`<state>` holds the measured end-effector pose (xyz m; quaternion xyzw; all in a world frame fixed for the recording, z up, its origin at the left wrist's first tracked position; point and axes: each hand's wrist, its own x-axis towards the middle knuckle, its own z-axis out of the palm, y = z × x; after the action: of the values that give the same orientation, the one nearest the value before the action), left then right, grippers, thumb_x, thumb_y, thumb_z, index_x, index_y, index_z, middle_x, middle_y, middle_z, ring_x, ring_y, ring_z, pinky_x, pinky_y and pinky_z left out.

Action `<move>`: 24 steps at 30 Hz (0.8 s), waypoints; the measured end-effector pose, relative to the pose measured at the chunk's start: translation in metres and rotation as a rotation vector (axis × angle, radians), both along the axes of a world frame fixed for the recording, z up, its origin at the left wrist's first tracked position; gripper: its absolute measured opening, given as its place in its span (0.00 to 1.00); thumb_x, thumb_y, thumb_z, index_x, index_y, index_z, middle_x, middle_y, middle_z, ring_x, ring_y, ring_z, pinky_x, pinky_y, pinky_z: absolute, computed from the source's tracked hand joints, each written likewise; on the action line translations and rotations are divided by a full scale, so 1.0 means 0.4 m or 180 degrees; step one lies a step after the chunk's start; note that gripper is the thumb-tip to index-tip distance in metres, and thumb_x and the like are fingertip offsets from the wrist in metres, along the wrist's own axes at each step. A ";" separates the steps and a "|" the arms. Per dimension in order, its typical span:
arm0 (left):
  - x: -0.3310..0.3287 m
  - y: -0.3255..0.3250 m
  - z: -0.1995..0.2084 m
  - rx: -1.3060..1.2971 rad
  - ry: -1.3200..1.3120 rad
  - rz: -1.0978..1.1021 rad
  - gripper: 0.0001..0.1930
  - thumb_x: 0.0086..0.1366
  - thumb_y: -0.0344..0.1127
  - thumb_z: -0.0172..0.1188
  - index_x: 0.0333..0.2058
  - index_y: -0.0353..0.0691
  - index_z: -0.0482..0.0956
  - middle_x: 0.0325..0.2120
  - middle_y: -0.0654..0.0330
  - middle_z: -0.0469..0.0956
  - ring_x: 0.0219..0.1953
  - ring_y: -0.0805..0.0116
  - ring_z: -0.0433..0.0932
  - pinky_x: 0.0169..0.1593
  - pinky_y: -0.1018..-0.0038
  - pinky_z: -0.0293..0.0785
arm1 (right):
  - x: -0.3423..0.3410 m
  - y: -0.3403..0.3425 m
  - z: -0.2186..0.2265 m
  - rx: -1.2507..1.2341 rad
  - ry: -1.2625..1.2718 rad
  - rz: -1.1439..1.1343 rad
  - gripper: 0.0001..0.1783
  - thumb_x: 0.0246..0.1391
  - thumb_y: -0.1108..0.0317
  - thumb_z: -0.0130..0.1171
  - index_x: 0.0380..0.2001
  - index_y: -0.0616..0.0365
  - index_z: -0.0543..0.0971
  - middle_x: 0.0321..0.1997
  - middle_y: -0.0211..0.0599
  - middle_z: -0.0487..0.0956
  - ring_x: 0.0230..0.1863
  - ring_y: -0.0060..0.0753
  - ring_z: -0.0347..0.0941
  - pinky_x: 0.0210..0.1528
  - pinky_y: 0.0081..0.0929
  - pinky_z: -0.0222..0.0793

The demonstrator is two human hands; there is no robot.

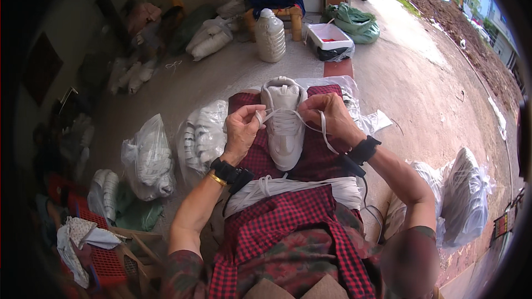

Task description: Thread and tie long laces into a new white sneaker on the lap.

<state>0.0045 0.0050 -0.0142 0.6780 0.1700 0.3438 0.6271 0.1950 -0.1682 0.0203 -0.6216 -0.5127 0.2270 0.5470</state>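
Observation:
A white sneaker (285, 138) lies on my lap over a red-and-black checked apron (288, 216), its toe toward me. White lace crosses its lower eyelets. On the shoe's left side my left hand (244, 130) pinches one end of the shoelace (270, 115). My right hand (332, 116) grips the other end at the right side, and a loose loop of it hangs below the fingers. A bundle of white laces (255, 196) rests across my waist. Black bands with small boxes sit on both wrists.
Clear bags of white shoes lie on the floor at left (148, 158) and right (465, 199). Ahead stand a plastic jug (270, 36), a white box (329, 37), a green sack (354, 22) and a bamboo chair (296, 25). A red crate (105, 249) is at lower left.

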 end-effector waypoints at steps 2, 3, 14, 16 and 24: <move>0.005 -0.006 0.004 0.0063 -0.0045 0.0123 0.10 0.66 0.33 0.63 0.43 0.33 0.82 0.34 0.61 0.84 0.35 0.77 0.82 0.37 0.78 0.82 | -0.007 -0.011 0.021 -0.0224 0.0300 0.0090 0.10 0.56 0.69 0.64 0.36 0.66 0.85 0.28 0.27 0.82 0.28 0.14 0.73 0.32 0.17 0.71; 0.005 -0.009 0.008 0.0095 -0.0052 0.0154 0.10 0.66 0.33 0.63 0.43 0.34 0.82 0.32 0.61 0.84 0.34 0.78 0.81 0.37 0.78 0.81 | 0.005 -0.009 0.010 -0.0273 0.0496 0.0212 0.12 0.57 0.67 0.64 0.37 0.66 0.84 0.29 0.26 0.81 0.29 0.14 0.73 0.32 0.17 0.70; 0.004 -0.006 0.028 0.0949 0.0348 0.0363 0.07 0.61 0.29 0.60 0.36 0.33 0.84 0.26 0.63 0.83 0.27 0.82 0.77 0.33 0.81 0.75 | 0.021 0.008 -0.010 -0.0185 0.0547 0.0135 0.14 0.55 0.65 0.63 0.41 0.59 0.73 0.32 0.36 0.83 0.33 0.23 0.78 0.36 0.21 0.74; 0.015 0.007 0.038 0.0965 0.0348 0.0284 0.07 0.61 0.29 0.61 0.36 0.33 0.84 0.26 0.63 0.83 0.28 0.81 0.78 0.33 0.81 0.76 | 0.024 0.004 -0.006 -0.0273 0.0520 0.0031 0.15 0.55 0.65 0.63 0.41 0.59 0.73 0.32 0.37 0.83 0.33 0.23 0.79 0.35 0.21 0.74; 0.040 0.018 0.047 0.1534 0.0455 0.0571 0.07 0.57 0.28 0.62 0.32 0.33 0.84 0.24 0.59 0.83 0.26 0.79 0.80 0.32 0.78 0.77 | 0.013 0.035 -0.006 -0.0225 0.0389 0.0094 0.17 0.55 0.64 0.64 0.43 0.59 0.72 0.31 0.34 0.82 0.32 0.23 0.77 0.33 0.20 0.71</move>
<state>0.0206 0.0124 0.0048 0.8125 0.1865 0.3798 0.4010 0.2003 -0.1542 0.0180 -0.6179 -0.4791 0.2905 0.5516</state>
